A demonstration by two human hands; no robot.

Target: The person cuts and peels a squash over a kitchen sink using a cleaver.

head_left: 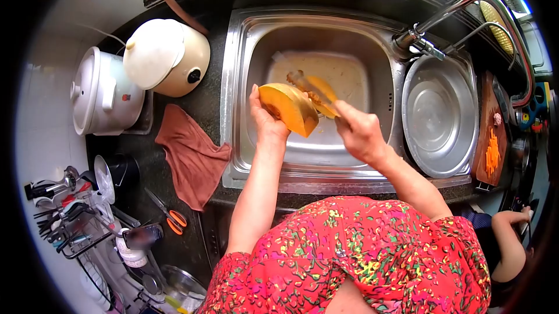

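Note:
My left hand is wrapped around a thick wedge of pumpkin, held over the sink with its orange flesh showing. In my right hand is a knife, its blade smeared by motion and pointing up and left, just beyond the wedge. Beneath the blade, another piece of pumpkin lies in the basin, with brownish stringy pulp near it. Whether the blade touches either piece I cannot tell.
A faucet and a metal basin stand right of the sink. Farther right, a cutting board bears orange strips. To the left are two cookers, a brown cloth and scissors. Another person's arm shows at lower right.

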